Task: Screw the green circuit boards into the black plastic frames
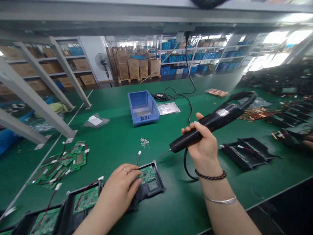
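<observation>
My right hand point(203, 143) is wrapped round a black electric screwdriver point(195, 135), raised above the table. The thin bit of the screwdriver points left and down, apart from everything. My left hand point(123, 184) rests with bent fingers at the left side of a black plastic housing point(160, 182). Inside that housing lies a green circuit board point(148, 174), partly covered by my fingertips. A red wire with a white connector point(139, 152) sticks out beyond the far edge. Past the housing is a small pile of screws point(144, 142).
A blue bin point(146, 120) stands behind the screws, beside a clear bag point(168, 108). More housings with boards point(86, 197) line the near left, with loose circuit boards point(79, 159) behind them. Black housings point(246, 153) lie at right. The screwdriver's cable point(186, 166) hangs behind my right hand.
</observation>
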Tool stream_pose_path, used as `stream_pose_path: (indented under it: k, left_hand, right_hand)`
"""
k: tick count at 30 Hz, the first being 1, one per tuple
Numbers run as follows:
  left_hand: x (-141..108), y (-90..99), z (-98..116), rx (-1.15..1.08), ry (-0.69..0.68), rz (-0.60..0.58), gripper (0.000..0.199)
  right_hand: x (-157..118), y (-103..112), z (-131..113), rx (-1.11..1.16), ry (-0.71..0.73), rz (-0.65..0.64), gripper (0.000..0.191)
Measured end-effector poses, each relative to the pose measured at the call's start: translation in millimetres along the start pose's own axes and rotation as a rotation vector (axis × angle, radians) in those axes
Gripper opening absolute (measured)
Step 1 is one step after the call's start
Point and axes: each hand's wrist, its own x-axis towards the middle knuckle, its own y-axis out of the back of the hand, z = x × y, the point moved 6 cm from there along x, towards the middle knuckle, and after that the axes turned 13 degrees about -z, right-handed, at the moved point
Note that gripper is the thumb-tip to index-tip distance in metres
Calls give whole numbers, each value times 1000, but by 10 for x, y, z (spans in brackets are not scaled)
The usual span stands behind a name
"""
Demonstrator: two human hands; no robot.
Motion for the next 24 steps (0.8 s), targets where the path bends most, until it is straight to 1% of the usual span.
stream_pose_path:
  k: [2,4,5,7,9,11,13,16,19,22,24]
  left_hand:
    - [-6,-19,-48,-12,16,76,23]
    - [-27,-25,-84,-24,9,151,27]
    - [-41,-27,-99,-31,2,180,28]
    - [-71,-32,-135,-47,1,224,27]
    - [-99,-37,-178,-66,12,250,26]
    - [-120,-42,-225,-82,24,266,25]
    - [-135,-45,-270,-90,35,276,24]
    - [-150,-41,-322,-98,58,292,22]
    - [-164,-31,-346,-118,90,310,22]
    - [-178,-19,-334,-128,115,329,22]
    - [-188,-11,-306,-128,120,348,23]
  right_hand:
    - [-14,-194,8,-70,148,-16,43]
    - [-37,-390,120,-150,248,-56,42]
    - [-45,-476,211,-181,271,-83,42]
    - [-50,-608,426,-224,267,-136,40]
    - [-46,-681,614,-256,245,-168,39]
    - [-41,-710,725,-290,246,-180,38]
    - [-44,-716,753,-333,272,-181,37]
    - [-81,-731,693,-401,309,-204,36]
    - [-180,-778,520,-396,341,-253,33]
    - [-340,-832,257,-244,348,-282,32]
    - [-461,-861,90,-125,310,-281,32]
